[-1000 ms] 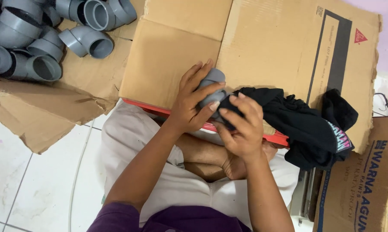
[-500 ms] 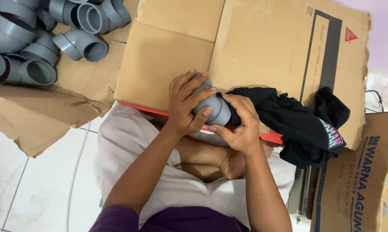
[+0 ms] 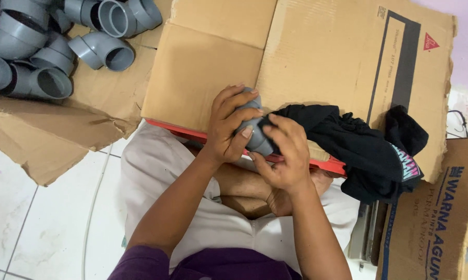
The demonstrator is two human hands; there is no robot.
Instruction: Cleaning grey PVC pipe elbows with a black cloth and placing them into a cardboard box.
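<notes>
A grey plastic pipe elbow (image 3: 254,136) is held up over my lap, in front of a flattened cardboard sheet (image 3: 213,67). My left hand (image 3: 228,127) wraps around the elbow from the left, fingers curled over its top. My right hand (image 3: 283,155) presses a black cloth (image 3: 358,142) against the elbow's right side; the cloth trails off to the right onto the cardboard. Most of the elbow is hidden by my fingers.
A pile of several grey pipe elbows (image 3: 42,46) lies on torn cardboard (image 3: 42,140) at the upper left. A printed cardboard box (image 3: 441,228) stands at the lower right. White floor tiles (image 3: 31,228) show at the lower left. I sit cross-legged in light shorts.
My hands have shifted around the elbow: the left fingers now cover its top and the right hand with the cloth has moved lower on its right side.
</notes>
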